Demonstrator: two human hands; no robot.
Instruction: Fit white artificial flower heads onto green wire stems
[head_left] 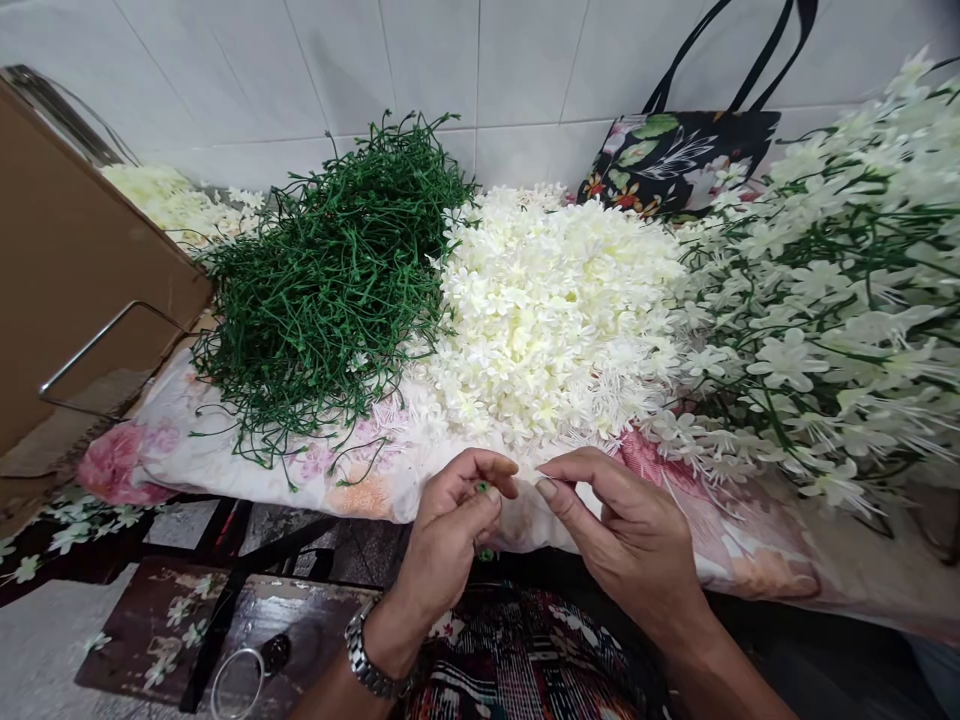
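Observation:
My left hand [459,512] is closed around a green plastic flower stem [486,553]; green bits of it show above and below the curled fingers. To its right, my right hand [630,520] pinches a small thin white flower part [534,474] between thumb and forefinger, its exact shape too small to tell. Both hands hover at the front edge of the cloth-covered work surface, fingertips close together but apart. Just beyond them lies a heap of white artificial blossoms [555,310]. Left of that heap is a tangled pile of green plastic stems [330,270].
Assembled white flowers on green stems [817,350] are massed at the right. A floral bag [675,160] leans on the tiled wall. At left stands a cardboard box [82,270]. Below are a dark wooden stool [277,610] and fallen flowers. Floral cloth [262,475] covers the surface.

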